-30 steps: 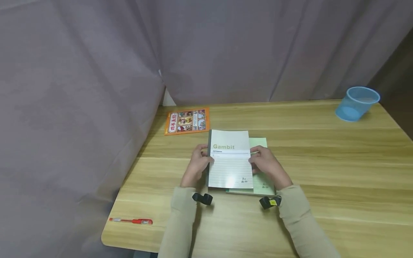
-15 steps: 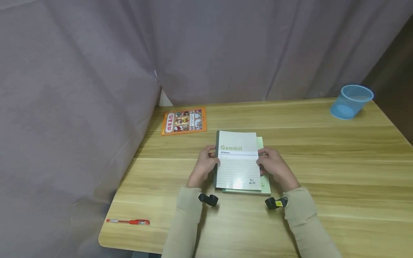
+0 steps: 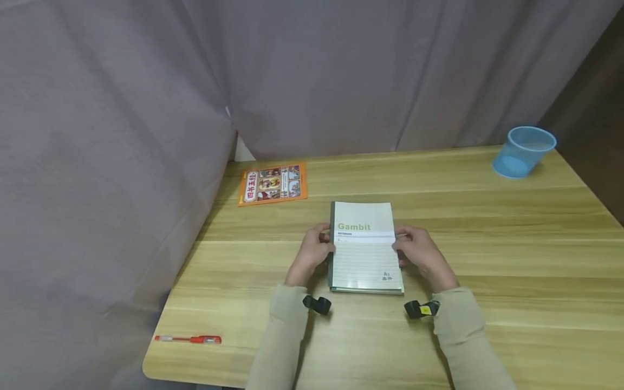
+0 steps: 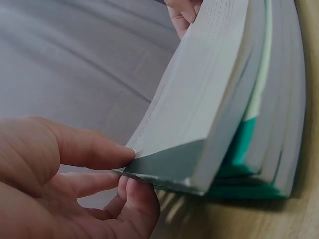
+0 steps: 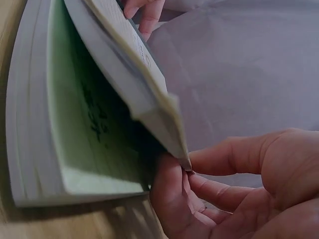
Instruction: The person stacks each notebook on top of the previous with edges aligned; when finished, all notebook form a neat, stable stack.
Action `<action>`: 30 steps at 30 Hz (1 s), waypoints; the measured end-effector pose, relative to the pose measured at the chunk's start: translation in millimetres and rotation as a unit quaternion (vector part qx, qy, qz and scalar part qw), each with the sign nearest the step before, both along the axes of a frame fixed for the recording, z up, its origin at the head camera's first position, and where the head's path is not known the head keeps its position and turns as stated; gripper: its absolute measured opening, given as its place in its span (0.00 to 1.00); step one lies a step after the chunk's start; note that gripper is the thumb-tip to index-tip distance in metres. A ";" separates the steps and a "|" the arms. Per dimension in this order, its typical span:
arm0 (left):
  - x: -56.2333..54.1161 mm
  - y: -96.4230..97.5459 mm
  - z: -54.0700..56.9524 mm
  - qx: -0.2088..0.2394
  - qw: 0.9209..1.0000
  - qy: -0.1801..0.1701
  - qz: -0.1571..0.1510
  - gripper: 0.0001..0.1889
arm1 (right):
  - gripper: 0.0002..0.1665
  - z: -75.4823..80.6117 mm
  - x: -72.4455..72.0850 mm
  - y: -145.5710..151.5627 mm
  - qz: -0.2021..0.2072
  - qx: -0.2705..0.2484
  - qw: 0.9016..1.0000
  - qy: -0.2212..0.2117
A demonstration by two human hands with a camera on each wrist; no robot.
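A white notebook [image 3: 365, 254] marked "Gambit", with a dark grey spine, lies over a green notebook [image 5: 84, 129]. From the head view the green one is almost wholly covered. My left hand [image 3: 314, 252] pinches the white notebook's spine edge; in the left wrist view its thumb [image 4: 94, 149] is on the cover and the fingers are underneath. On the opposite side my right hand [image 3: 420, 253] pinches the page edge between thumb and fingers. The right wrist view shows a gap between the white notebook and the green cover below it.
An orange picture book [image 3: 273, 184] lies at the back left of the wooden table [image 3: 512, 260]. A red pen [image 3: 189, 339] is near the front left corner. At the back right stands a blue bin [image 3: 522, 153]. A grey curtain [image 3: 317, 76] hangs behind.
Both hands have carried the white notebook to the right and lowered it over the green notebook, whose right strip is now covered. The head view has shifted slightly.
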State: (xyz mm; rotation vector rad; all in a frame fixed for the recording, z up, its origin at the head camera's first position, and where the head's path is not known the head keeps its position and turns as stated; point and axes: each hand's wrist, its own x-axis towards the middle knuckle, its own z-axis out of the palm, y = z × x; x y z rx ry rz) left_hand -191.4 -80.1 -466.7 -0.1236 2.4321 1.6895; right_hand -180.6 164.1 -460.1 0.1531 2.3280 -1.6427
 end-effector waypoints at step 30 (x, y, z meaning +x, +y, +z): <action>17.6 9.7 1.8 -0.040 0.999 0.036 -0.004 0.30 | 0.29 0.1 8.0 8.6 0.001 -0.002 1.000 0.008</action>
